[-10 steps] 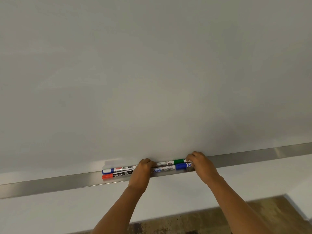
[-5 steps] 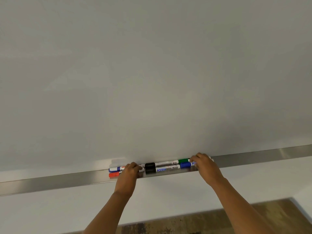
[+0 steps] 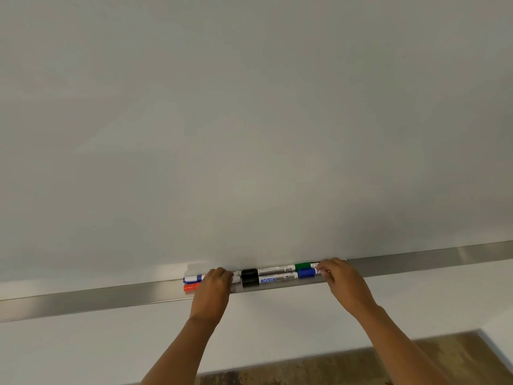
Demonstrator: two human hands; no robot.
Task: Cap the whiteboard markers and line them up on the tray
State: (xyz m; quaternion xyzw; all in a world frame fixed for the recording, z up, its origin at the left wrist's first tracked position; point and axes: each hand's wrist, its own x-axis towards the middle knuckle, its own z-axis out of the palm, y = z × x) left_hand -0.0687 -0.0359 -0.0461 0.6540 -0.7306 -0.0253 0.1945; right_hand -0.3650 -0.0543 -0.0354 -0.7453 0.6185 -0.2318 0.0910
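Several capped markers lie in two rows, end to end, on the steel tray (image 3: 83, 301) under the whiteboard (image 3: 249, 120). At the left are a blue-capped marker (image 3: 191, 279) and, in front of it, a red-capped marker (image 3: 191, 287). In the middle two black-capped markers (image 3: 274, 270) (image 3: 273, 279) lie side by side. On the right sit a green-capped marker (image 3: 302, 265) and another blue-capped marker (image 3: 306, 273). My left hand (image 3: 212, 291) curls over the bodies of the left pair. My right hand (image 3: 342, 280) curls over the right ends of the green and blue markers.
The steel tray runs the full width of the view, with bare stretches far left and at the right (image 3: 444, 258). Below it is a white wall (image 3: 277, 329), and a brownish floor (image 3: 333, 365) shows at the bottom.
My left hand has slid left along the tray, uncovering the two black caps. My right hand has stayed on the right ends of the markers.
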